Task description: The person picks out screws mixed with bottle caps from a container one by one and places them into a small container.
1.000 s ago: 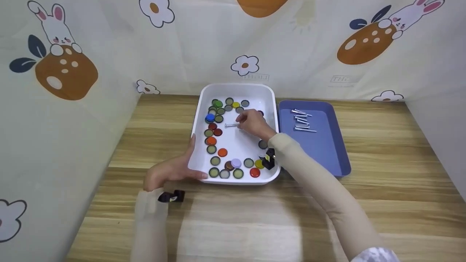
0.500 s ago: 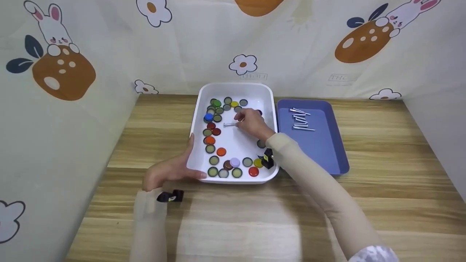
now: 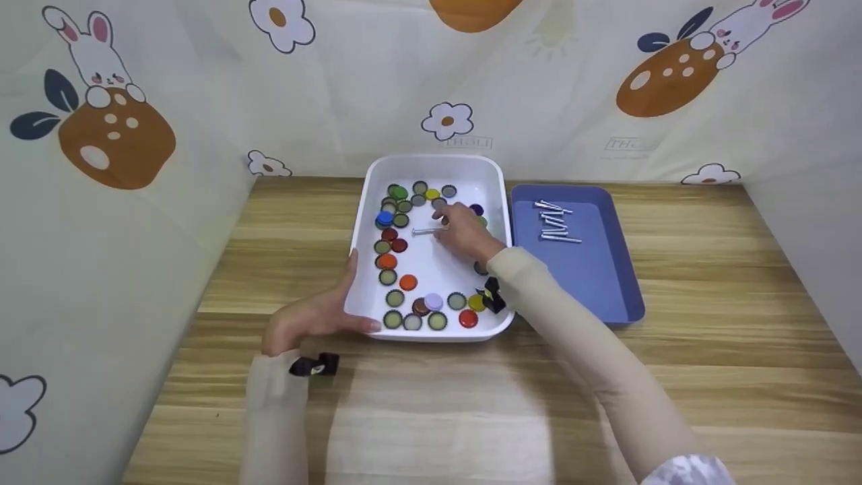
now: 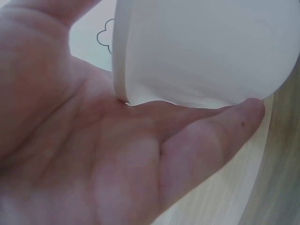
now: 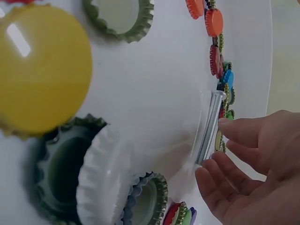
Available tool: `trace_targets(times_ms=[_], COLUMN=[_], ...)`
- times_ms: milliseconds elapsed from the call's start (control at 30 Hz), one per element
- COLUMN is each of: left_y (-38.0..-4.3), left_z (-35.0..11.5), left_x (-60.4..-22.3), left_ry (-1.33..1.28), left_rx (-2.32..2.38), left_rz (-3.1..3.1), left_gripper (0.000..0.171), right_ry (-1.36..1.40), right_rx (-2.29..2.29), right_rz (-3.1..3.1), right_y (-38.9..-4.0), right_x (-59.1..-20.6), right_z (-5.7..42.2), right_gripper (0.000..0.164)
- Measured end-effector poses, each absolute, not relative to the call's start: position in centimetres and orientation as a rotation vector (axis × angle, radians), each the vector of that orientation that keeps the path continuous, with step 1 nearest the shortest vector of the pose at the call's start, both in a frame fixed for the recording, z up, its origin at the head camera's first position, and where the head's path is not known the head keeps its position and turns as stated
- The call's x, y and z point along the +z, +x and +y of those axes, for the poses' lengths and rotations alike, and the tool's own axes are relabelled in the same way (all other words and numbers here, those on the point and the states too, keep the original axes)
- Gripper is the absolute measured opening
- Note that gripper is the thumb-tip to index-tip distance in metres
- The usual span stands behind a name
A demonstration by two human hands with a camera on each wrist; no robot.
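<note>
My left hand (image 3: 320, 313) spreads around the near left corner of a white tray (image 3: 441, 263), its fingers straight along the outside. In the left wrist view, the tray's wall (image 4: 201, 51) sits against the palm and one finger lies along its lower edge. Over the tray floor, my right hand (image 3: 463, 229) is beside a silver screw (image 3: 424, 232), head pointing left. The right wrist view shows the whole length of the screw (image 5: 211, 124), with loosely parted fingertips (image 5: 226, 125) right at its side. Bottle caps (image 3: 387, 261) lie around the tray's edges, some face up and coloured.
A blue tray (image 3: 579, 283) stands close on the right, with several silver screws (image 3: 556, 222) lying in a column near its back. Both trays rest on a wood-grain table (image 3: 727, 323). A patterned cloth wall (image 3: 337, 101) rises behind the table.
The right hand stays over the same spot, and slightly more of the screw shows past its fingertips now. The left hand keeps its place; the whole view has shifted slightly.
</note>
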State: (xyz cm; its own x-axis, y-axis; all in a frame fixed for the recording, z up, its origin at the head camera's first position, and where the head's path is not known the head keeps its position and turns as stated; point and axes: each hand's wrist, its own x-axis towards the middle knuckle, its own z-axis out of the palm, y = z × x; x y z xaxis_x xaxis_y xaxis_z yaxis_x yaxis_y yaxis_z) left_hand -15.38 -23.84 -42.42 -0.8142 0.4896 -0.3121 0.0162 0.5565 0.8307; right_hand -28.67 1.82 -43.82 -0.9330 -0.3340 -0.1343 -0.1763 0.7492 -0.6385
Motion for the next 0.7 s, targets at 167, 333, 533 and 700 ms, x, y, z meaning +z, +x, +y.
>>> trace_targets(times_ms=[167, 333, 533, 700], left_y=[-15.38, -15.38, -15.4, -15.47], left_z=[-23.82, -23.8, -23.82, -23.82], left_x=[-42.35, -42.41, -42.56, -42.73], left_ry=[0.415, 0.402, 0.381, 0.452], left_rx=[1.195, 1.188, 1.206, 1.252], left_rz=[2.282, 2.289, 2.274, 2.27], left_gripper=[0.133, 0.133, 0.134, 0.136], right_ry=[-0.393, -0.361, -0.352, -0.336], right_rx=[-0.94, -0.915, -0.839, -0.834], right_rz=[2.7, 2.702, 2.762, 2.792], right_y=[-28.51, -28.41, -28.52, -28.64], right_x=[-43.86, -43.88, -43.89, -44.02], right_z=[1.73, 1.65, 1.82, 1.92], right_gripper=[0.033, 0.032, 0.031, 0.027])
